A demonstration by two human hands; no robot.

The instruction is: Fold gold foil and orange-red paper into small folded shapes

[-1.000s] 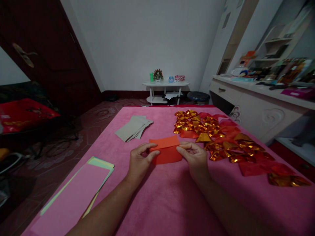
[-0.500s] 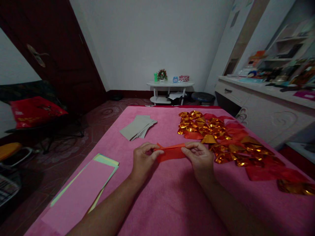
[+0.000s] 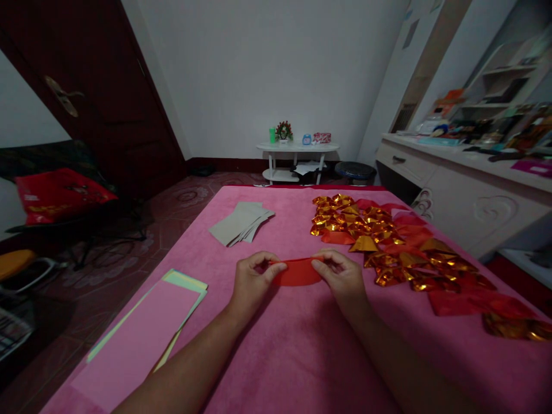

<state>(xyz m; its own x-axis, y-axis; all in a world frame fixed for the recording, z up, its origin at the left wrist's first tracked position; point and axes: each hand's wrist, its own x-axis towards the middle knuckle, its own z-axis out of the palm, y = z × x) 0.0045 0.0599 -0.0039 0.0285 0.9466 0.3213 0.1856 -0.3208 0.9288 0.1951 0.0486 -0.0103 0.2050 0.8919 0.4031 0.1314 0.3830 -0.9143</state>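
A piece of red-orange paper (image 3: pixel 298 272) is held just above the pink tablecloth, its lower edge bowed toward me. My left hand (image 3: pixel 257 282) pinches its left end between thumb and fingers. At the right end, my right hand (image 3: pixel 341 276) has the same kind of pinch. The fingertips behind the paper are hidden. Beyond my right hand lie shiny gold folded paper pieces (image 3: pixel 338 218), mixed with folded red paper pieces (image 3: pixel 474 302). A fanned stack of grey paper (image 3: pixel 239 223) rests beyond my left hand.
Pink paper sheets (image 3: pixel 142 333) over green and yellow ones lie at the table's left. Past the table's far edge stand a small white table (image 3: pixel 297 148) and a dark round stool (image 3: pixel 356 170). A cluttered white dresser (image 3: pixel 452 178) flanks the right side, a red bag (image 3: pixel 64 195) the left.
My right hand has shifted slightly left, toward my left hand. The paper's upper edge, earlier folded unevenly with a corner sticking up, now looks smoother, and its lower edge curves more.
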